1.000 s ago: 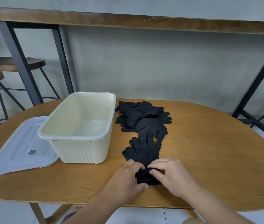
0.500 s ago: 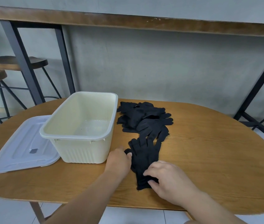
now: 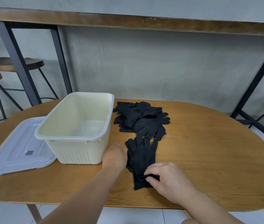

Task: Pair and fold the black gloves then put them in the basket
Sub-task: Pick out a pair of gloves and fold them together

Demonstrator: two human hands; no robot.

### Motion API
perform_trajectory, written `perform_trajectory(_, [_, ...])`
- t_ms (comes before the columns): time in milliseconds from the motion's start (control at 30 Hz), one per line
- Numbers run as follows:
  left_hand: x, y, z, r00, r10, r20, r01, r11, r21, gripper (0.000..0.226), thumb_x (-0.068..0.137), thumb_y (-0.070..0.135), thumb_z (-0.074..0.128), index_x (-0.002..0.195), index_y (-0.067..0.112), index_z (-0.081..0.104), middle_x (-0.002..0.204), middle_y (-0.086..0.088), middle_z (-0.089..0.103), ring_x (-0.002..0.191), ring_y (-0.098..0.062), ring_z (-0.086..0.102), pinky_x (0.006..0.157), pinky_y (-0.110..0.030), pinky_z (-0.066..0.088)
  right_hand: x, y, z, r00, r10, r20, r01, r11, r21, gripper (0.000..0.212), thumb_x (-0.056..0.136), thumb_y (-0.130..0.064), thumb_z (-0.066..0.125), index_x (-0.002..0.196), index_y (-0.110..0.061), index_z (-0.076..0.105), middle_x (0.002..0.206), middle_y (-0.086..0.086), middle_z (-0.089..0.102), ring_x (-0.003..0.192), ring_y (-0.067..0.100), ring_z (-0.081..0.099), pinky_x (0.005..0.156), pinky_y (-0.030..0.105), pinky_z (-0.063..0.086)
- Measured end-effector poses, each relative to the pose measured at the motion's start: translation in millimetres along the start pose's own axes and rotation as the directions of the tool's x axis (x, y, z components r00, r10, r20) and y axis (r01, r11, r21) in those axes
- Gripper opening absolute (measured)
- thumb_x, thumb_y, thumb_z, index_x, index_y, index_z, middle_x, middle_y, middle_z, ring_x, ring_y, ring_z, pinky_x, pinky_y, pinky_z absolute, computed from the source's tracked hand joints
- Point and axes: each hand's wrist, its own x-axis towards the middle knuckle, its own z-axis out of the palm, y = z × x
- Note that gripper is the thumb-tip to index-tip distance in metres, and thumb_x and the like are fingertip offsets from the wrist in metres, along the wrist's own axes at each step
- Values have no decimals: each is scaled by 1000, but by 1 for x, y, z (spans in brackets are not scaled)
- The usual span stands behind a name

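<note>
A pair of black gloves [image 3: 141, 156] lies flat on the wooden table [image 3: 209, 151], fingers pointing away from me, just right of the cream basket [image 3: 73, 138]. The basket holds nothing. My right hand [image 3: 165, 178] pinches the cuff end of this pair at the near side. My left hand [image 3: 114, 156] sits against the pair's left edge near the thumb; its fingers are hidden behind the back of the hand. A loose pile of several more black gloves [image 3: 141, 117] lies behind, touching the pair's fingertips.
The basket's translucent lid [image 3: 14, 152] lies flat at the table's left end, partly under the basket. Behind the table stand a high counter with black metal legs [image 3: 23, 75] and two stools [image 3: 11, 63] at left.
My left hand left the cuff and slid up and left to the pair's left edge. My right hand stayed at the cuff. The pair now lies a little straighter.
</note>
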Motion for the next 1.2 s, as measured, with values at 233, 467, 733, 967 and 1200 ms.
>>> perform_trajectory(233, [7,1,1,996,-33,80,25,994,104,18,97,12,48,110,10,59,106,-7,67,97,-21,64,83,-27,52,-2,-2,-1,999,-10,36,11,999,-32,23,94,-38,55,110,-32,70,112,-22,66,105,-2,58,92,19,47])
perform_trajectory(467, [0,-1,0,998,23,59,-29,994,108,30,100,29,47,118,6,56,111,-8,65,102,-23,62,83,-27,48,-1,-3,-5,997,67,48,-69,997,43,17,91,-39,59,102,-34,71,100,-23,67,90,-1,59,80,20,49])
perform_trajectory(733, [3,-5,3,997,28,70,-31,999,42,18,98,16,48,112,10,57,104,-8,66,94,-22,62,71,-25,46,-5,-9,-12,975,-8,223,24,997,-70,32,94,-48,54,120,-34,68,133,-24,53,121,-2,43,97,20,38])
perform_trajectory(967, [-4,-7,4,993,121,-7,-121,992,26,12,99,12,46,106,9,54,98,-6,65,86,-21,63,69,-26,48,-8,-13,-14,975,5,222,9,998,-64,35,95,-49,52,123,-33,66,130,-22,53,121,-1,43,101,24,40])
perform_trajectory(1200, [-10,-12,2,971,237,-40,-238,971,-29,21,99,10,45,118,18,49,117,-2,55,93,-14,57,80,-22,48,4,-13,-14,979,184,85,-194,972,135,17,95,-35,57,97,-32,74,97,-19,62,83,-2,58,73,17,50])
